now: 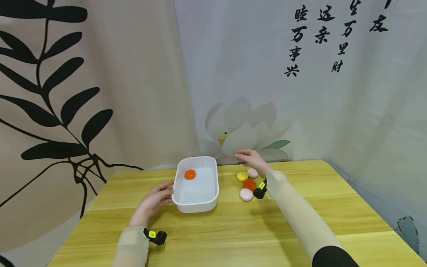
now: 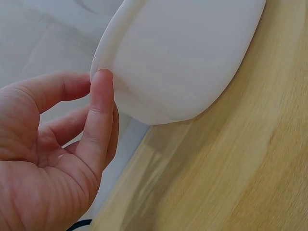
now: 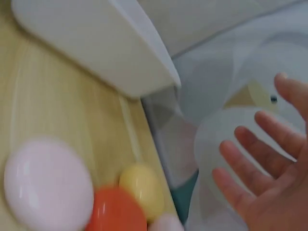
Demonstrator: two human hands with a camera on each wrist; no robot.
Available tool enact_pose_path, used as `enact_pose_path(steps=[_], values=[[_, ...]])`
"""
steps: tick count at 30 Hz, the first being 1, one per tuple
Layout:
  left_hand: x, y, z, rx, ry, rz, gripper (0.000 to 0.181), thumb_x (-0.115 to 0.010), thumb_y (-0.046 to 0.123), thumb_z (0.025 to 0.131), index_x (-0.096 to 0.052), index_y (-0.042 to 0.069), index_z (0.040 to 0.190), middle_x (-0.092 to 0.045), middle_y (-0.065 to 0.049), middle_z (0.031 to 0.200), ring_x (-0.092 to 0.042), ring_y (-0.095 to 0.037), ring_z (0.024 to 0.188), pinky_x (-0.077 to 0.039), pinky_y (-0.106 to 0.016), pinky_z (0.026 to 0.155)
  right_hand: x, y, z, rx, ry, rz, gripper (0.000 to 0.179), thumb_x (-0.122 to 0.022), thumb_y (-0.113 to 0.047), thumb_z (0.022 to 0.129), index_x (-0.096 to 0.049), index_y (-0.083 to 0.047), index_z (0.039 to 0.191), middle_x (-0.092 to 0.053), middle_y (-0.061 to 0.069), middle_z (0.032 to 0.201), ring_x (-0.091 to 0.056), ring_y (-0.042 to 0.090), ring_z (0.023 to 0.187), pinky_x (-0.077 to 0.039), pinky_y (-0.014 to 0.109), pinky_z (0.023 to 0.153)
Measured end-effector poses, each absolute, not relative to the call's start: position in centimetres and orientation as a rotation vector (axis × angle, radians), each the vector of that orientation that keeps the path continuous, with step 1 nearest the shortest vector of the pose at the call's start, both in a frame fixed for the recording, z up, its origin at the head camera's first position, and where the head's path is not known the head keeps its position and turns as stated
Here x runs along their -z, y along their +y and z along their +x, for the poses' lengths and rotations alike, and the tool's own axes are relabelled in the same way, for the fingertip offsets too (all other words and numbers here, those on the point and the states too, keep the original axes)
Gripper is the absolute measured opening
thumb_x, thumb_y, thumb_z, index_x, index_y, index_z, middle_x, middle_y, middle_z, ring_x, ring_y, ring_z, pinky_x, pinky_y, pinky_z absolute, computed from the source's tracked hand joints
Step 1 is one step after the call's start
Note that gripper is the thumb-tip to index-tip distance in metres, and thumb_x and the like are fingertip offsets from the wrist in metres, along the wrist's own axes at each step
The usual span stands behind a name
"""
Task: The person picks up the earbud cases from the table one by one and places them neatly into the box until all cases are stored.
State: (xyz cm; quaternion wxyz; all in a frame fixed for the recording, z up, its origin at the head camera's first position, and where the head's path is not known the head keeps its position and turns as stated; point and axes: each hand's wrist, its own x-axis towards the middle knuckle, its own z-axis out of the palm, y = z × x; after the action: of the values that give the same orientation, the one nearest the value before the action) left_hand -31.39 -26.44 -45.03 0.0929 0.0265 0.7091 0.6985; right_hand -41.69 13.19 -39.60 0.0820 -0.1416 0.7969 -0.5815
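Note:
A white rectangular plastic tray (image 1: pixel 197 207) stands on the wooden table, with one glossy orange rounded piece (image 1: pixel 189 174) inside it. My left hand (image 1: pixel 156 202) holds the tray's left rim; in the left wrist view thumb and fingertips (image 2: pixel 102 89) pinch the edge. To the right of the tray my right hand (image 1: pixel 253 161) is raised, its fingers spread and nothing in them. Below it sit a yellow piece (image 1: pixel 242 176), a red-orange piece (image 1: pixel 249 184), a pale pink piece (image 1: pixel 246 194) and another pink one (image 1: pixel 252 173), partly hidden by the wrist.
The light wooden table (image 1: pixel 207 241) ends at its far edge just behind the tray. A hanging cloth (image 1: pixel 317 122) with a printed lotus and writing stands behind it. Black wrist cameras (image 1: pixel 156 236) sit on both wrists.

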Motion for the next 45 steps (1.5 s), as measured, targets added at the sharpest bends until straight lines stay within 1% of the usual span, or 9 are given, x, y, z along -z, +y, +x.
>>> enact_pose_path(steps=[6, 13, 15, 20, 24, 27, 30, 35, 45], values=[[45.0, -26.5, -31.3, -2.073, 2.113, 0.076, 0.052, -0.055, 0.002, 0.097, -0.035, -0.009, 0.144, -0.056, -0.026, 0.112, -0.064, -0.021, 0.082, -0.056, -0.026, 0.074, 41.1, 16.4, -41.8, 1.818, 2.421, -0.346, 0.055, -0.059, -0.035, 0.097, -0.05, 0.001, 0.138, -0.052, 0.021, 0.136, -0.051, 0.038, 0.12, -0.037, 0.056, 0.104], [44.9, -26.4, -31.4, -2.068, 2.12, 0.06, 0.053, -0.056, 0.003, 0.097, -0.035, -0.008, 0.145, -0.059, -0.016, 0.104, -0.063, -0.015, 0.078, -0.056, -0.027, 0.076, 42.5, 19.7, -41.6, 1.953, 2.426, -0.209, 0.06, -0.061, -0.037, 0.096, -0.047, 0.002, 0.14, -0.049, 0.022, 0.138, -0.048, 0.038, 0.123, -0.035, 0.055, 0.106], [44.9, -26.4, -31.4, -2.067, 2.121, 0.062, 0.053, -0.056, 0.003, 0.097, -0.035, -0.008, 0.145, -0.059, -0.017, 0.104, -0.063, -0.016, 0.078, -0.056, -0.027, 0.076, 42.9, 20.4, -41.5, 1.989, 2.409, -0.194, 0.059, -0.06, -0.034, 0.097, -0.045, 0.003, 0.141, -0.047, 0.023, 0.139, -0.044, 0.04, 0.125, -0.034, 0.055, 0.107], [45.0, -26.5, -31.5, -2.068, 2.114, 0.069, 0.053, -0.056, 0.003, 0.097, -0.035, -0.008, 0.145, -0.056, -0.024, 0.111, -0.063, -0.017, 0.079, -0.056, -0.027, 0.075, 43.9, 21.6, -41.1, 2.05, 2.374, -0.144, 0.06, -0.06, -0.03, 0.097, -0.04, 0.004, 0.143, -0.043, 0.024, 0.141, -0.04, 0.043, 0.129, -0.034, 0.054, 0.107], [45.0, -26.5, -31.5, -2.064, 2.115, 0.079, 0.054, -0.056, 0.003, 0.097, -0.035, -0.008, 0.145, -0.058, -0.022, 0.109, -0.063, -0.016, 0.08, -0.056, -0.027, 0.076, 44.7, 22.3, -41.2, 2.07, 2.375, -0.071, 0.066, -0.063, -0.032, 0.095, -0.039, 0.003, 0.144, -0.044, 0.023, 0.142, -0.041, 0.04, 0.128, -0.036, 0.052, 0.106], [45.0, -26.5, -31.5, -2.063, 2.119, 0.075, 0.054, -0.056, 0.003, 0.096, -0.035, -0.008, 0.145, -0.058, -0.02, 0.107, -0.063, -0.016, 0.079, -0.056, -0.027, 0.076, 45.3, 22.7, -41.3, 2.082, 2.37, -0.017, 0.066, -0.064, -0.031, 0.094, -0.037, 0.002, 0.146, -0.043, 0.022, 0.143, -0.043, 0.036, 0.128, -0.037, 0.05, 0.105], [45.1, -26.4, -31.5, -2.064, 2.119, 0.07, 0.054, -0.056, 0.003, 0.097, -0.035, -0.008, 0.145, -0.057, -0.022, 0.109, -0.063, -0.017, 0.08, -0.056, -0.027, 0.076, 45.8, 23.0, -41.4, 2.092, 2.355, 0.043, 0.068, -0.066, -0.03, 0.093, -0.037, 0.0, 0.147, -0.042, 0.02, 0.144, -0.044, 0.033, 0.127, -0.038, 0.047, 0.105], [45.1, -26.4, -31.5, -2.07, 2.107, 0.062, 0.054, -0.056, 0.003, 0.096, -0.035, -0.008, 0.145, -0.055, -0.025, 0.112, -0.063, -0.02, 0.082, -0.056, -0.027, 0.076, 46.9, 23.4, -41.4, 2.048, 2.38, 0.087, 0.077, -0.069, -0.038, 0.09, -0.035, -0.002, 0.148, -0.04, 0.018, 0.147, -0.042, 0.03, 0.128, -0.037, 0.044, 0.106], [45.1, -26.5, -31.5, -2.064, 2.11, 0.086, 0.053, -0.056, 0.003, 0.097, -0.035, -0.008, 0.145, -0.054, -0.026, 0.113, -0.064, -0.022, 0.086, -0.056, -0.027, 0.077, 47.8, 23.4, -41.5, 2.015, 2.382, 0.089, 0.072, -0.067, -0.028, 0.093, -0.032, 0.001, 0.149, -0.033, 0.02, 0.152, -0.035, 0.032, 0.135, -0.034, 0.044, 0.109]])
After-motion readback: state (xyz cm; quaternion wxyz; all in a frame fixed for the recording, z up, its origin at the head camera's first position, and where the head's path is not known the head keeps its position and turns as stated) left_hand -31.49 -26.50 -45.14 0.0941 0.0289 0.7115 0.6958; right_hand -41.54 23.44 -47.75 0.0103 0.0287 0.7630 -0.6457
